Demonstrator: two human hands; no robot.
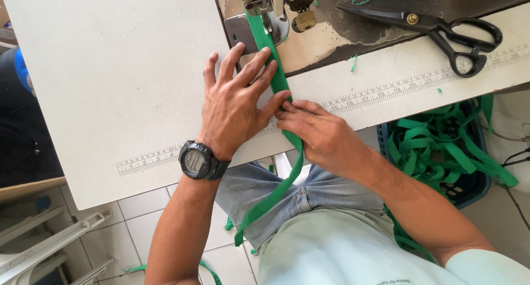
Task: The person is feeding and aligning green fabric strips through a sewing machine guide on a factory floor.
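**Count of things in view**

You have two hands: left and right. One green strap, one sewing machine, one pair of black scissors, one wristwatch, one blue basket of green straps.

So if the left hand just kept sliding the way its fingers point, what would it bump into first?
The left hand points up along the green strap, so it would probably first meet the sewing machine's presser foot and metal plate, though height there is hard to judge.
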